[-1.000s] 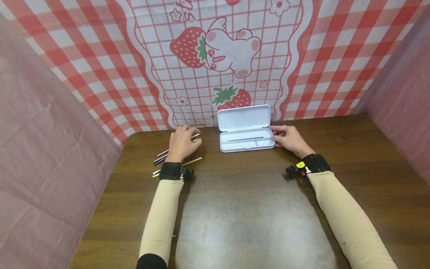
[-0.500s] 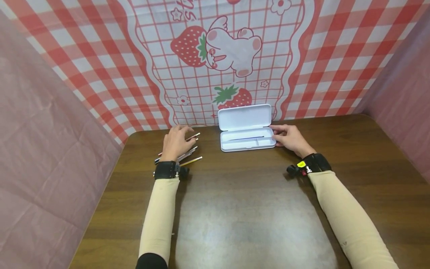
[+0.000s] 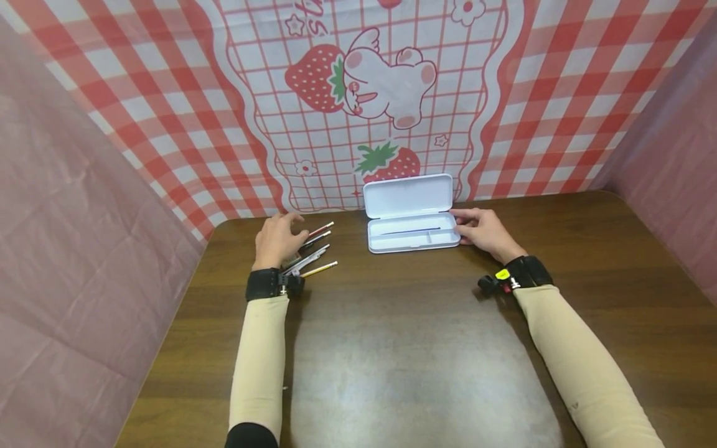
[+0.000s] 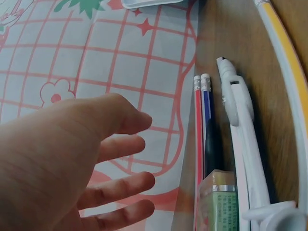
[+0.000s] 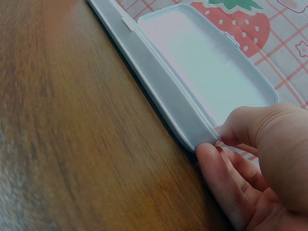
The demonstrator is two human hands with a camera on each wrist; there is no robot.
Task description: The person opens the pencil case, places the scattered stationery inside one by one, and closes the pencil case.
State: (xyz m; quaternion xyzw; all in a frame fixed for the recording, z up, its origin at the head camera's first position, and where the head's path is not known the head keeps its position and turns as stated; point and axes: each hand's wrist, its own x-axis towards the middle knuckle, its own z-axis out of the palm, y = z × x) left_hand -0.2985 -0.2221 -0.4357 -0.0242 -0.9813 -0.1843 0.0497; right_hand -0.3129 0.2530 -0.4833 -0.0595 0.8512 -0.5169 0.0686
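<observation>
My left hand (image 3: 276, 241) is over the left part of the table, its fingers apart and holding nothing. Beside it in the left wrist view lie a red pencil (image 4: 198, 144), a blue pencil (image 4: 208, 106), a small block with a green label (image 4: 222, 207) and a white hinged tool (image 4: 248, 139) like a drawing compass. A yellow pencil (image 3: 320, 269) lies nearest the front. My right hand (image 3: 483, 233) pinches the right end of a white pencil case (image 5: 159, 86), thumb at the rim and fingers outside. Its lid stands up; a thin blue stick (image 3: 414, 230) lies inside.
The wooden table (image 3: 426, 348) reaches back to a red-and-white checked cloth (image 3: 560, 93) with strawberry prints. Pink curtains (image 3: 73, 249) hang at both sides. The case has a low divider and a small compartment at its right.
My left hand has moved left across the pencils, uncovering more of them and the white tool. My right hand stays at the case's end.
</observation>
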